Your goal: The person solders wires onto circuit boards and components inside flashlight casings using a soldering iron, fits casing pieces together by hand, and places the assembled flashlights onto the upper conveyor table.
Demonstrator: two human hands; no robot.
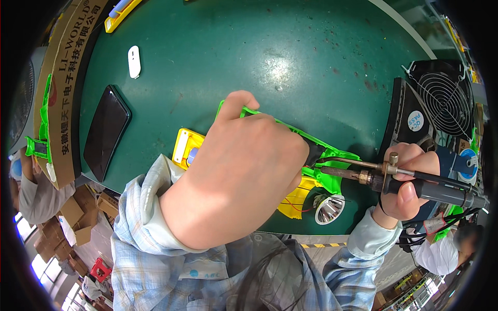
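Fingers (408, 193) of the right hand (398, 203) are wrapped around the dark handle of a soldering iron (438, 192), which points leftward across the worktop (207, 67); a brass clamp (389, 169) on it carries a thin tube (346, 162) that runs alongside the barrel. The left hand (238, 166) is closed on a green plastic housing (340, 154), one finger hooked over its far edge and the others hidden beneath the knuckles. That housing lies under and to the right of the left hand, its wider end just left of the right hand's fingers, with the iron's tip over it (whether the tip touches anything, I cannot tell). Next to the housing, toward the person, are a yellow plastic part (298, 198) with a thin red wire (301, 210) and a shiny round reflector (330, 210) just right of it. A yellow-and-white piece (181, 147) shows beside the left wrist, partly covered by it. Farther left lie a black phone (107, 132) and, beyond it, a small white oval piece (134, 61). A cardboard box (65, 98) stands along the left side, another green part (44, 122) at its edge; a black fan (443, 98) with a wire grille is at the right.
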